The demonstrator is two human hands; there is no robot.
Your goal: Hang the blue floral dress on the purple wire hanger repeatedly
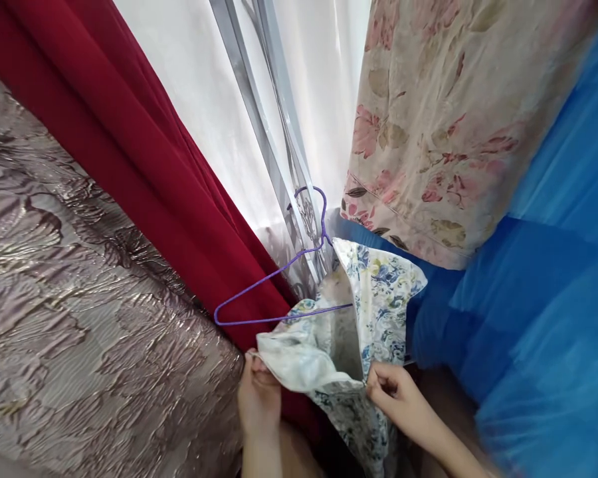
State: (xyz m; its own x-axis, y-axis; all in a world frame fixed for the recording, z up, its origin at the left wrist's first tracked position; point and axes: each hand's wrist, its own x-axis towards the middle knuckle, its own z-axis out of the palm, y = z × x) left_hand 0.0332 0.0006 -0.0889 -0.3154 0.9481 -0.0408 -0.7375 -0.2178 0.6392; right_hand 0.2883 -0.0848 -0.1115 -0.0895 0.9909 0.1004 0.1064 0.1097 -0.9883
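Both hands are low in the frame, working on a blue floral garment point(373, 299). The left hand point(258, 395) has its fingers point(253, 364) clenched on the pale lower-left edge of the cloth, pinching it at the corner. The right hand point(398, 392) has its fingers point(376, 380) closed on the fabric too, gripping a fold just right of the opening. Between the 2 hands the cloth is spread apart, so the pale inside of the garment shows.

A purple wire hanger point(279, 292) sits partly inside that garment: its right end disappears under the floral cloth, while its left shoulder sticks out bare to the left, in front of a red curtain point(129, 153). The hook point(315, 206) points up, close against a slanting metal frame point(259, 126); whether it catches on the frame I cannot tell.

Behind the frame hangs a white sheer curtain point(189, 93). To the left lies a shiny brownish patterned fabric point(70, 285). Up on the right hangs a cream cloth with pink flowers point(443, 126), and blue netting point(553, 285) fills the right side, just beside the garment.
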